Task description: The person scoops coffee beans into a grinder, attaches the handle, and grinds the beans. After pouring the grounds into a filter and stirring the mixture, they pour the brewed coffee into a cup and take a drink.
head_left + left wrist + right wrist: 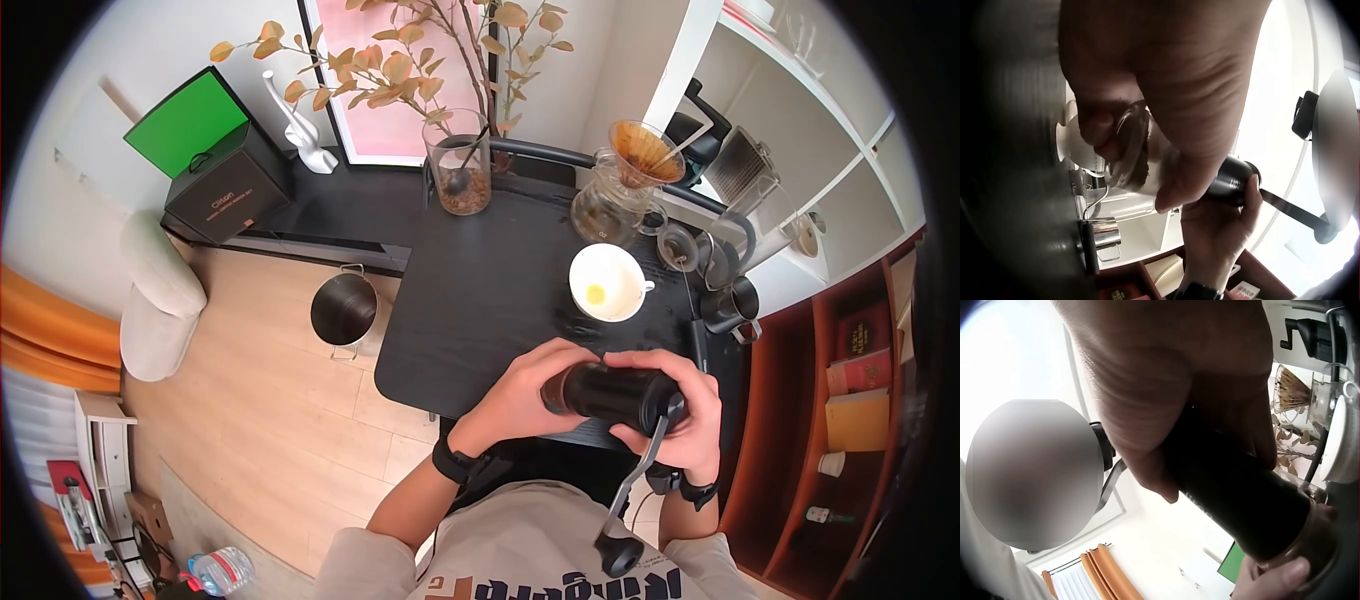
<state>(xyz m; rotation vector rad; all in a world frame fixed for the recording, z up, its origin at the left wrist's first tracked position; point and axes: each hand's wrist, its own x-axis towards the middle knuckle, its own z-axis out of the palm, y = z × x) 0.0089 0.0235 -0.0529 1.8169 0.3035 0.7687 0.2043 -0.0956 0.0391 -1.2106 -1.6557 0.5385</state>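
"How are the hands placed?"
"Nearest the torso, a grey metal crank with a black knob (pixel 620 552) juts past the right hand (pixel 695 405). That hand curls round the crank end of a black cylindrical grinder (pixel 618 392); the left hand (pixel 522 395) grips the clear glass jar (pixel 1127 156) at the opposite end."
"And the grinder?"
"Sideways between them, above the black surface's (pixel 480 320) near edge."
"Beyond that?"
"A round white cup (pixel 618 278), then a clear glass pot (pixel 605 215) under a brown cone-shaped dripper (pixel 640 150)."
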